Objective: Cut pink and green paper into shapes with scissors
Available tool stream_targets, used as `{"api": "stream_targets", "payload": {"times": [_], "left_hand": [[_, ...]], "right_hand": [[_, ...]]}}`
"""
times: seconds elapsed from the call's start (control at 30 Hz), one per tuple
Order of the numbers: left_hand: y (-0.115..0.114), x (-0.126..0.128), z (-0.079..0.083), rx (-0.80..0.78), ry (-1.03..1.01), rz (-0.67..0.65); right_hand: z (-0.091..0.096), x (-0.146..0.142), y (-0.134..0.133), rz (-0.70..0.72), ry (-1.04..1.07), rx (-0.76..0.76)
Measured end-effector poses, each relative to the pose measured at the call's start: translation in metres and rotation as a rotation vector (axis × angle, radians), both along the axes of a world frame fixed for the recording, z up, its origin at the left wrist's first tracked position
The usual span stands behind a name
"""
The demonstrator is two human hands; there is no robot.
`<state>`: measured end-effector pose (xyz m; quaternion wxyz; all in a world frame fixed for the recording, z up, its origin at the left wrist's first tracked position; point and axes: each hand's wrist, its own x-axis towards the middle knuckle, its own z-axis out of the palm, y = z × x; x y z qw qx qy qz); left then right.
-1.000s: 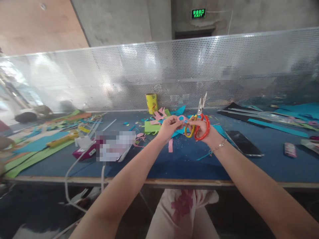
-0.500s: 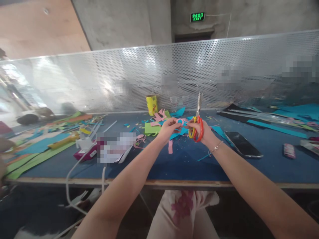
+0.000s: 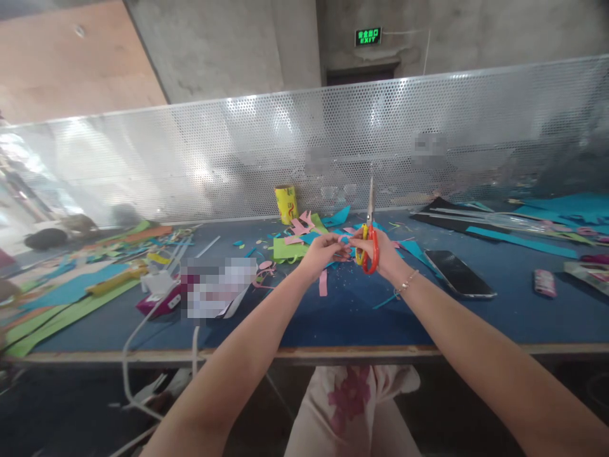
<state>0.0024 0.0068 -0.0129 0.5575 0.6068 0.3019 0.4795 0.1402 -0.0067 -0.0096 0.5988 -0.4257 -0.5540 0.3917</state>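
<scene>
Over the middle of the blue table [image 3: 304, 330], my left hand [image 3: 326, 251] pinches a small pink and blue paper piece [image 3: 344, 240]. Its exact shape is mostly covered by my fingers. My right hand [image 3: 383, 252] is closed around scissors [image 3: 369, 244] with red and yellow handles, their blades pointing up and away. The fingertips of that same hand meet the paper piece from the right. Beneath and behind both hands lie pink paper scraps [image 3: 323, 284], a green paper piece [image 3: 286, 249] and blue offcuts.
A yellow roll [image 3: 286, 204] stands by the perforated metal screen [image 3: 228, 158]. A phone [image 3: 459, 273] and a small pink item [image 3: 544, 283] lie at right. Left are a purple box [image 3: 159, 299], a white cable [image 3: 126, 355] and coloured paper sheets [image 3: 85, 285].
My hands have drawn closer together around the paper piece, covering more of it. The scissors have turned slightly with my right hand. The whole view has shifted a little.
</scene>
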Motion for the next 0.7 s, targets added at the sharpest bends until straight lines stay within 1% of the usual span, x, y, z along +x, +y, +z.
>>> {"api": "stream_targets", "payload": {"times": [0.13, 0.23, 0.37, 0.5, 0.57, 0.7], "left_hand": [[0.002, 0.000, -0.001, 0.036, 0.005, 0.040], [0.004, 0.000, -0.001, 0.065, -0.023, 0.087], [0.007, -0.001, 0.002, 0.070, -0.138, 0.179], [0.009, -0.004, 0.007, 0.069, -0.281, 0.252], [0.008, -0.004, 0.008, 0.059, -0.312, 0.263], [0.007, -0.004, 0.009, 0.063, -0.305, 0.265]], "right_hand": [[-0.002, 0.002, 0.003, 0.013, -0.005, 0.037], [-0.003, 0.003, 0.004, -0.008, -0.050, 0.048], [-0.003, 0.003, 0.002, 0.010, -0.148, 0.008], [-0.004, -0.001, 0.000, 0.095, -0.207, -0.017], [-0.007, -0.004, 0.000, 0.128, -0.237, -0.015], [-0.011, -0.007, -0.001, 0.128, -0.265, -0.041]]}}
